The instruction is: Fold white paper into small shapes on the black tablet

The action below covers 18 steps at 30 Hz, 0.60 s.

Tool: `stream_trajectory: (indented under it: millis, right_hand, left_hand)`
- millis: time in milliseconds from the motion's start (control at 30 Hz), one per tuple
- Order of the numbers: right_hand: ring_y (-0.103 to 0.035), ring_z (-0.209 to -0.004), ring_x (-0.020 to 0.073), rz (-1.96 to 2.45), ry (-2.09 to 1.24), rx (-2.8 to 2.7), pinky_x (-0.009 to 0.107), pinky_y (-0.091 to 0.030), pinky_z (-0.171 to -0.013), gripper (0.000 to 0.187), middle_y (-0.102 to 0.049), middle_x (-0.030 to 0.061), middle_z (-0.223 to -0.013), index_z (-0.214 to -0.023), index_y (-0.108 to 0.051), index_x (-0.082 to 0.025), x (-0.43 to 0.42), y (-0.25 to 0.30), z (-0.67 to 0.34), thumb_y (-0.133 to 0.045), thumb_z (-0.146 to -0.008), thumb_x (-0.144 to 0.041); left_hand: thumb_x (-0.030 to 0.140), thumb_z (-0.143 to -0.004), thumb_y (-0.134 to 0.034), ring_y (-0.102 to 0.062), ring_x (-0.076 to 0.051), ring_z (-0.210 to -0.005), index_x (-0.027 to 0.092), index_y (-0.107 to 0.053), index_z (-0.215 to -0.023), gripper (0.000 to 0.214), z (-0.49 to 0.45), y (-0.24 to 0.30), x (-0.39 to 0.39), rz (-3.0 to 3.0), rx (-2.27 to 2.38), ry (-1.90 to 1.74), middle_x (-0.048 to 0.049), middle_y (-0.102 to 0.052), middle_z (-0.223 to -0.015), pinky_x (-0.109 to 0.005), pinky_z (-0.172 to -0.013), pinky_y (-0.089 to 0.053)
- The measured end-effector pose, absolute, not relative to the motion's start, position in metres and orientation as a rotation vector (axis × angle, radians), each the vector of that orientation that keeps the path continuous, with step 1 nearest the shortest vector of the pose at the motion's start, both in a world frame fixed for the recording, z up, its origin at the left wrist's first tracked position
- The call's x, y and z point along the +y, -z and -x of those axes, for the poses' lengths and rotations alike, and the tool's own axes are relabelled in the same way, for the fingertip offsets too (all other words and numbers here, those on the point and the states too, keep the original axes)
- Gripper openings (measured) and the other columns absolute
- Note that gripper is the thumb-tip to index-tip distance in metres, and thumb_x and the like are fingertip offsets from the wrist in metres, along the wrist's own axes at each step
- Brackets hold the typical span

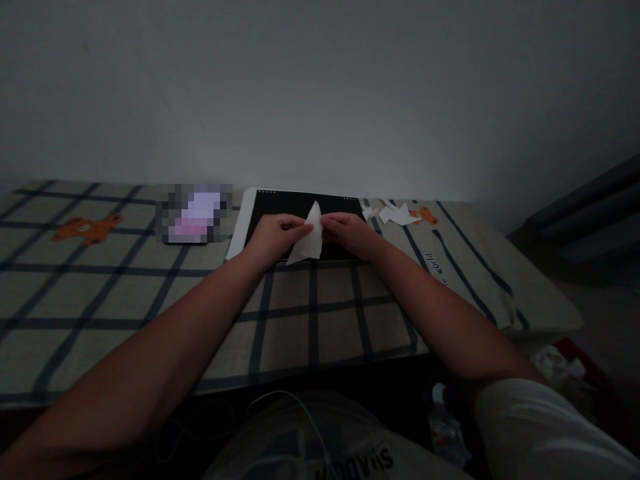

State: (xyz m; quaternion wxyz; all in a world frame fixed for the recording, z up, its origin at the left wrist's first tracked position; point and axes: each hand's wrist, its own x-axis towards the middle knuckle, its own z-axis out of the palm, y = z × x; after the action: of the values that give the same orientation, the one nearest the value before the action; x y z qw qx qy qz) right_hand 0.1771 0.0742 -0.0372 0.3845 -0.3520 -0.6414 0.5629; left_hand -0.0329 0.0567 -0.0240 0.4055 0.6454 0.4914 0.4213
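A small piece of white paper [311,240], bent with a pointed top, is held up between my two hands. My left hand [280,235] pinches its left side with thumb and finger. From the other side, my right hand [349,233] grips the right edge with its fingertips. Both hands are just above a flat black sheet or tablet [300,201] with a white border on its left. To the right of the black surface lie several white paper scraps [399,214].
A checked cloth [200,293] covers the table. A phone-like device with a blurred screen [197,213] lies at left. The table backs onto a pale wall [320,93]. Below its right end are a red container with crumpled white stuff [565,363] and a clear bottle [445,420].
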Motion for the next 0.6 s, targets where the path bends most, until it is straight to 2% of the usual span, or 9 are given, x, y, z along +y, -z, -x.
stream_trajectory:
  millis: [267,367,467,600]
  right_hand:
    - [-0.065,-0.074,0.0155,0.975,-1.384,-1.596,0.032,-0.056,-0.076,0.024,-0.072,0.0014,-0.079,-0.086,-0.072,-0.020,0.071,0.033,-0.177,-0.073,-0.084,-0.045]
    - [-0.065,-0.076,0.0154,0.950,-1.357,-1.615,0.032,-0.056,-0.077,0.027,-0.072,0.0017,-0.082,-0.089,-0.072,-0.021,0.072,0.032,-0.179,-0.071,-0.084,-0.047]
    - [-0.065,-0.078,0.0150,0.989,-1.252,-1.599,0.031,-0.055,-0.076,0.031,-0.071,0.0016,-0.085,-0.092,-0.070,-0.021,0.074,0.030,-0.180,-0.070,-0.084,-0.051]
    - [-0.062,-0.069,0.0140,1.052,-1.043,-1.560,0.029,-0.053,-0.068,0.039,-0.067,0.0002,-0.075,-0.084,-0.065,-0.021,0.072,0.025,-0.179,-0.065,-0.085,-0.060]
  left_hand:
    - [0.039,-0.077,-0.078,-0.072,-0.019,-0.083,0.019,-0.079,-0.090,0.024,0.031,0.022,0.057,-1.669,1.191,-1.036,-0.0055,-0.079,-0.090,-0.031,-0.075,-0.056]
    - [0.032,-0.075,-0.077,-0.071,-0.019,-0.083,0.018,-0.079,-0.090,0.020,0.032,0.019,0.056,-1.673,1.184,-1.025,-0.0050,-0.079,-0.089,-0.032,-0.078,-0.056]
    - [0.031,-0.075,-0.077,-0.071,-0.019,-0.082,0.018,-0.078,-0.090,0.020,0.034,0.017,0.056,-1.660,1.257,-1.067,-0.0052,-0.079,-0.087,-0.032,-0.075,-0.056]
    - [0.030,-0.075,-0.078,-0.069,-0.017,-0.075,0.017,-0.073,-0.100,0.028,0.036,0.018,0.059,-1.592,1.378,-1.195,-0.0032,-0.076,-0.082,-0.029,-0.071,-0.055]
